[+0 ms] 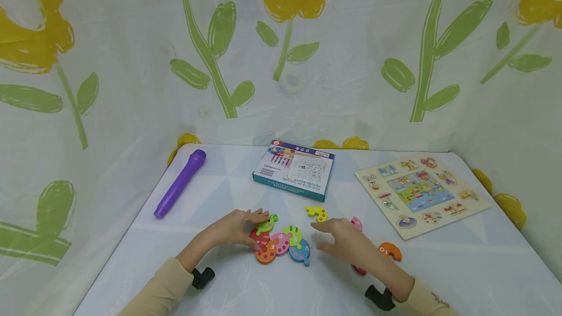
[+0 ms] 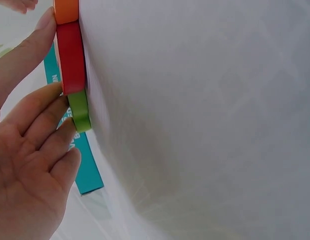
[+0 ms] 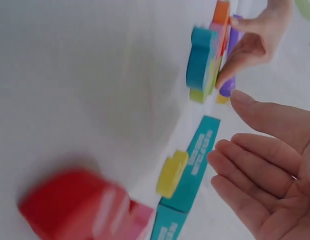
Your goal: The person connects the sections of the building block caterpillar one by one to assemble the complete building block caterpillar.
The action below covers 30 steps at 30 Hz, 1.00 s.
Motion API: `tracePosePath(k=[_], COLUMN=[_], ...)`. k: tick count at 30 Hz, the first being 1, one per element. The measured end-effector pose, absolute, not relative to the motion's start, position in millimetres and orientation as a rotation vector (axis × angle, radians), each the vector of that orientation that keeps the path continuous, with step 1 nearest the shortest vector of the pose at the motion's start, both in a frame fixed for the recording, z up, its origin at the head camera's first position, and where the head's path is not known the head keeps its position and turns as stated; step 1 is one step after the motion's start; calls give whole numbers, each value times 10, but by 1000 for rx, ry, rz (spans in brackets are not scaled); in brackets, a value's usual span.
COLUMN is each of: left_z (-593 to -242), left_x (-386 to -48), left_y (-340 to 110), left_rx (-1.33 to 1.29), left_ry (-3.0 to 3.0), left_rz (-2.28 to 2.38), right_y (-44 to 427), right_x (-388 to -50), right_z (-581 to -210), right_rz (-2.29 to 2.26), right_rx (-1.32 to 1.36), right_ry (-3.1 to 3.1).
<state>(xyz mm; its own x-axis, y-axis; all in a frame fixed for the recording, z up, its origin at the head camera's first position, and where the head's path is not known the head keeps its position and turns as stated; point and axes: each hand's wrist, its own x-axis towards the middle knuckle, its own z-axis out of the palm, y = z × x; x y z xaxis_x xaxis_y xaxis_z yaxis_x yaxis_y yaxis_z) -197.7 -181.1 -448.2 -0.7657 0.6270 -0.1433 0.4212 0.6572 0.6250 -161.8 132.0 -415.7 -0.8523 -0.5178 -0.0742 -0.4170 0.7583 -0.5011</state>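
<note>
Joined flat puzzle pieces form a wavy chain on the table: a green head piece with an eye (image 1: 266, 225), then red (image 2: 71, 57), orange (image 1: 266, 254), pink (image 1: 280, 244), green (image 1: 293, 234) and blue (image 1: 299, 253). My left hand (image 1: 237, 228) rests at the chain's left end. Its thumb touches near the join of red and orange, and its fingertips lie against the red and green head pieces. To the chain's right, my right hand (image 1: 351, 241) hovers with loosely extended fingers, holding nothing. Beyond its fingertips lies a loose yellow spotted piece (image 1: 318, 213).
Around the right forearm lie loose pink (image 1: 356, 223), red (image 1: 359, 270) and orange (image 1: 391, 251) pieces, partly covered. A flat box (image 1: 294, 169) lies at the back, a purple tube with a wider head (image 1: 180, 184) at the left, and a picture puzzle board (image 1: 421, 194) at the right.
</note>
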Motion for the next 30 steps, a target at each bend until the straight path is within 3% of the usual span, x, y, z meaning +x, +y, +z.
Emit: tracePosePath(k=[12, 30], left_z=[-4484, -4462], left_x=[-1952, -1923], left_y=[-1793, -1790], left_rx=[803, 789], left_ry=[2554, 2615], left_rz=[828, 771], right_y=[1406, 1415], right_x=[-1817, -2102], right_z=[-4134, -4094], right_rz=[-667, -610], right_rx=[-814, -680], right_ry=[2796, 2745])
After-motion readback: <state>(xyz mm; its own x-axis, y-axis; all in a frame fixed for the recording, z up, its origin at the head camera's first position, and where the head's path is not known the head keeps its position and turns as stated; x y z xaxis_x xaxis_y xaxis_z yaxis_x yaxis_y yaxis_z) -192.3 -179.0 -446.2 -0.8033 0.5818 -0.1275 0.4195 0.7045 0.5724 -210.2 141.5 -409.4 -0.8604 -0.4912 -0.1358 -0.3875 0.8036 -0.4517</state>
